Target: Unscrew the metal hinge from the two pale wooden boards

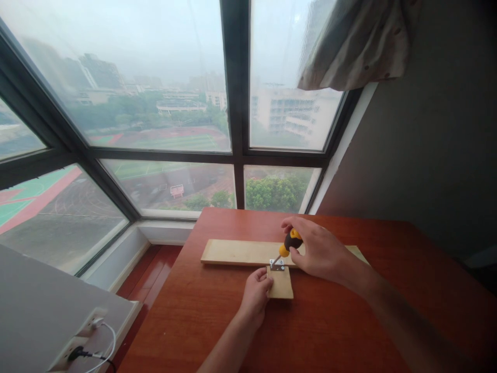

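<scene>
Just below and right of the frame's centre, my right grip point(319, 250) holds a yellow-and-black-handled screwdriver point(292, 240) against a silver metal hinge point(277, 268); my left grip point(254, 292) pinches a small pale wooden board point(281, 286).

Right grip point(319, 249) curled and higher, left grip point(255, 290) (lower) pinched.

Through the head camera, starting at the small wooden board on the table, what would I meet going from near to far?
Small wooden board → metal fitting → long wooden board → dark window frame → green trees outside.
</scene>
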Demonstrator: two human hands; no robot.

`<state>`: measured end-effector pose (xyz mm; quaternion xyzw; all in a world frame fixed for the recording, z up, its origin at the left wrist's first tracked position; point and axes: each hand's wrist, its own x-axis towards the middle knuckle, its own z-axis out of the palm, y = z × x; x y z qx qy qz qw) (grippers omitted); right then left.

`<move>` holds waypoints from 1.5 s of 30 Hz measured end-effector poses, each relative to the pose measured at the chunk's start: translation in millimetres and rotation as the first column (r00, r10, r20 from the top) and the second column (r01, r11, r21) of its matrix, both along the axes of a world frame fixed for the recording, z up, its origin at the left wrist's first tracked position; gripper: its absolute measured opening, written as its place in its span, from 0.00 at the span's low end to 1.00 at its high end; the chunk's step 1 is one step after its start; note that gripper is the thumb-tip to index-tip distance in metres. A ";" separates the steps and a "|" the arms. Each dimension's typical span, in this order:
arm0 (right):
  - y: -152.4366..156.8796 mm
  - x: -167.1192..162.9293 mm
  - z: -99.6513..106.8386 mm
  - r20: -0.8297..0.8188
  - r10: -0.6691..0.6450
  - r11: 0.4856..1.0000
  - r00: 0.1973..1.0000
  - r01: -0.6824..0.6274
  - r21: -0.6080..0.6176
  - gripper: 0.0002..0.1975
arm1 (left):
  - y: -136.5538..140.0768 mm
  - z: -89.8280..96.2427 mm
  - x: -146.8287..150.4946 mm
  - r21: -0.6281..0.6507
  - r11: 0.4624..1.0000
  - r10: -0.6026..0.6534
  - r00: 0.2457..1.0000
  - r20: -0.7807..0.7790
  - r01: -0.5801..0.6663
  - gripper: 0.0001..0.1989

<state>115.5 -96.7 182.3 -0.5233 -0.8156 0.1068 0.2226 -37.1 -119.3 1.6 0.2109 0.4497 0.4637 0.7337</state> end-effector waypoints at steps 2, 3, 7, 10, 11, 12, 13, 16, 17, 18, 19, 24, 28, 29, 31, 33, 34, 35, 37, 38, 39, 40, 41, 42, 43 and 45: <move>-1.4 -0.4 1.5 -0.048 0.032 0.999 0.998 -0.033 -0.030 0.21 | -0.6 0.8 0.2 0.001 1.000 0.003 1.000 -0.014 -0.003 0.18; -1.5 -1.4 2.0 -0.074 0.035 0.998 0.997 -0.039 -0.042 0.19 | -1.0 1.3 0.3 0.003 1.000 0.004 1.000 -0.021 -0.004 0.18; 1.0 -7.5 1.7 -0.158 0.019 0.998 0.987 -0.029 -0.058 0.16 | -2.0 4.5 0.1 0.011 1.000 0.006 0.999 -0.036 -0.006 0.18; 2.9 -9.3 0.2 -0.190 0.017 0.998 0.982 -0.029 -0.057 0.19 | -2.0 6.8 -0.2 0.008 1.000 0.000 0.999 -0.035 0.000 0.18; 2.9 -9.2 -0.2 -0.200 0.022 0.998 0.980 -0.035 -0.062 0.19 | -2.0 7.2 -0.2 0.006 1.000 -0.002 0.999 -0.035 0.002 0.18; 2.6 -8.9 -0.5 -0.211 0.027 0.997 0.977 -0.043 -0.068 0.20 | -2.1 7.5 -0.2 0.006 1.000 -0.002 0.999 -0.036 0.002 0.18; 2.0 -8.7 -0.8 -0.222 0.034 0.996 0.975 -0.051 -0.075 0.21 | -2.2 7.7 -0.1 0.006 1.000 -0.002 0.999 -0.037 0.003 0.18; 1.1 -9.7 -2.8 -0.226 0.032 0.995 0.974 -0.052 -0.083 0.21 | -2.6 7.0 0.5 0.012 1.000 -0.002 0.999 -0.035 0.003 0.18; 1.5 -10.9 -4.0 -0.220 0.023 0.996 0.975 -0.041 -0.076 0.20 | -2.6 6.5 0.8 0.014 1.000 -0.001 0.999 -0.033 0.002 0.18; 2.4 -12.4 -5.6 -0.211 0.008 0.998 0.977 -0.022 -0.065 0.18 | -2.6 5.9 1.0 0.016 1.000 0.001 1.000 -0.030 0.000 0.18; 3.8 -14.1 -7.4 -0.200 -0.010 0.999 0.980 0.000 -0.051 0.16 | -2.6 5.1 1.3 0.019 1.000 0.004 1.000 -0.028 -0.003 0.18; 9.6 -19.1 -12.7 -0.092 -0.093 0.994 0.991 0.097 0.042 0.15 | -2.0 0.8 1.9 0.027 0.999 0.020 0.999 -0.026 -0.019 0.19; 5.8 -12.6 -5.1 0.117 -0.189 0.982 0.975 0.186 0.043 0.24 | -1.8 0.0 1.6 0.020 1.000 0.021 1.000 -0.014 -0.021 0.19; 4.3 -10.0 -2.2 0.134 -0.173 0.985 0.976 0.172 0.021 0.25 | -1.9 0.4 1.5 0.019 1.000 0.020 1.000 -0.014 -0.020 0.19; 2.2 -5.1 3.0 0.107 -0.086 0.995 0.991 0.090 -0.033 0.25 | -2.0 1.7 1.3 0.019 1.000 0.017 1.000 -0.016 -0.017 0.19; 1.7 -2.0 6.6 0.055 -0.010 0.998 0.998 0.013 -0.056 0.22 | -2.2 2.9 1.2 0.016 1.000 0.011 1.000 -0.015 -0.011 0.19; 2.1 -1.4 7.4 0.040 0.000 0.999 0.999 0.002 -0.053 0.18 | -2.2 3.4 1.1 0.014 1.000 0.011 1.000 -0.015 -0.010 0.19; 2.8 -1.5 7.7 0.033 -0.011 0.999 0.999 0.012 -0.043 0.14 | -2.3 3.7 1.1 0.012 1.000 0.012 1.000 -0.015 -0.012 0.19; 4.6 -2.9 6.9 0.020 -0.059 0.998 0.998 0.059 -0.007 0.09 | -2.2 3.8 0.9 0.008 1.000 0.016 1.000 -0.017 -0.016 0.19; 5.5 -3.9 6.2 0.004 -0.071 0.997 0.997 0.071 0.011 0.09 | -2.2 3.6 0.8 0.007 1.000 0.017 1.000 -0.018 -0.017 0.19; 6.2 -4.8 5.3 -0.023 -0.068 0.997 0.997 0.069 0.028 0.09 | -2.2 3.4 0.7 0.007 1.000 0.018 1.000 -0.020 -0.018 0.19; 6.7 -5.5 4.6 -0.061 -0.049 0.998 0.997 0.052 0.042 0.11 | -2.2 3.2 0.6 0.007 1.000 0.018 1.000 -0.021 -0.018 0.18; 6.9 -5.8 4.0 -0.102 -0.016 0.998 0.995 0.021 0.051 0.14 | -2.1 3.0 0.5 0.007 1.000 0.018 1.000 -0.022 -0.017 0.18; 7.0 -5.7 3.6 -0.142 0.020 0.999 0.990 -0.013 0.053 0.16 | -2.1 2.8 0.4 0.007 1.000 0.018 1.000 -0.024 -0.018 0.19; 7.0 -5.0 3.3 -0.178 0.049 0.998 0.983 -0.041 0.048 0.18 | -2.1 2.6 0.3 0.007 1.000 0.018 1.000 -0.025 -0.018 0.19; 7.1 -1.9 3.5 -0.247 0.075 0.997 0.966 -0.074 0.015 0.21 | -2.1 2.3 0.3 0.010 1.000 0.018 0.999 -0.027 -0.018 0.19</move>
